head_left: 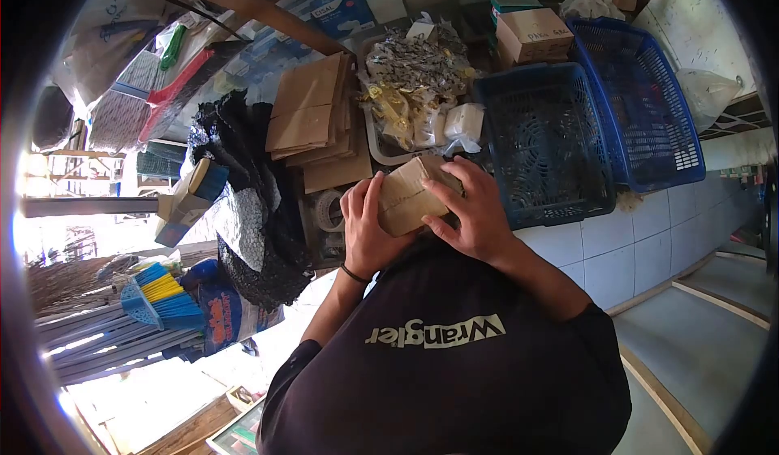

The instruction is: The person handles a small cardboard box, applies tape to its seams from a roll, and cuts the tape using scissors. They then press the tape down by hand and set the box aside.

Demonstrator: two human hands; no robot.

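Note:
A small brown cardboard box (406,199) is held between both hands, close in front of my chest. My left hand (369,228) wraps around the box's left side, with a dark band on the wrist. From the right, my right hand (475,207) grips the box with thumb and fingers on its upper face and right edge. Just beyond the hands stands a white tray (381,156) heaped with small plastic packets (418,69) of metallic and yellowish pieces. A stack of flat brown cardboard (312,114) lies left of that tray.
Dark teal basket (596,199) and blue basket (661,175) stand at the right. Another cardboard box (533,37) sits behind them. Black plastic wrap (260,252), a wide brush (191,202) and a blue-and-yellow broom head (162,297) are at the left. A tape roll (329,211) lies near my left hand.

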